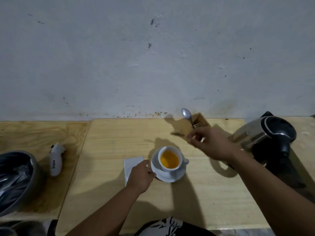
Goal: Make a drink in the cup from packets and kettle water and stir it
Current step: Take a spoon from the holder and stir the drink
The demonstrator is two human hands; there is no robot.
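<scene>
A white cup (177, 151) holding orange liquid stands on a white saucer (167, 177) in the middle of the wooden table. My left hand (140, 176) grips the saucer's left rim. My right hand (211, 143) is over the table behind the cup, its fingers pinched on the handle of a metal spoon (186, 114), whose bowl points up toward the wall. The spoon's handle runs beside a small wooden holder (202, 120). A steel kettle (260, 133) with a black lid and handle stands at the right.
A white napkin or packet (132, 163) lies flat left of the saucer. A crumpled white packet (55, 160) lies on the left board. A grey bin (15, 181) lined with plastic is at the far left. A wall rises just behind the table.
</scene>
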